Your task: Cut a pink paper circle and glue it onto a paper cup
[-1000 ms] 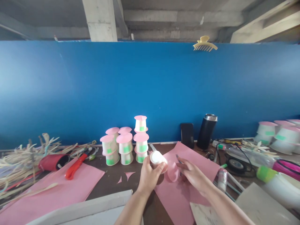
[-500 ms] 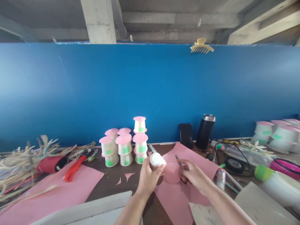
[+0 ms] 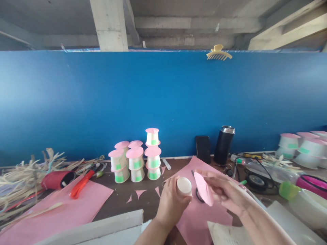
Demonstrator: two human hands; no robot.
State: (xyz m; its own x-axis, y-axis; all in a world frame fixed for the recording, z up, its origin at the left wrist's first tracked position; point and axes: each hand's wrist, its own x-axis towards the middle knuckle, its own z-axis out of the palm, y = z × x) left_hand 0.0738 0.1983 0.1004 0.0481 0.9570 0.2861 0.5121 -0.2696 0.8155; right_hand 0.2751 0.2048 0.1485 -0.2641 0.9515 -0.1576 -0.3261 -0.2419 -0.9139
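My left hand [image 3: 171,204] is wrapped round a small white cup [image 3: 184,186], held bottom-up over the pink paper sheet [image 3: 196,217]. Just to its right, my right hand [image 3: 224,194] pinches a round pink paper piece [image 3: 203,188], tilted on edge close beside the cup. Scissors [image 3: 196,194] lie on the sheet behind the pink piece, mostly hidden. Stacks of finished cups with pink tops and green labels [image 3: 136,160] stand behind my hands near the blue wall.
A black phone [image 3: 203,148] and a black flask [image 3: 224,144] stand against the blue partition. At left lie a red-handled tool [image 3: 81,183], straw strips [image 3: 22,173] and another pink sheet [image 3: 56,207]. More cups [image 3: 301,149], cables and a green-capped bottle [image 3: 287,189] crowd the right.
Both hands have drawn nearer to me and a little right. The cup's white bottom now faces up, and the right hand has lifted the pink round piece off the sheet beside it.
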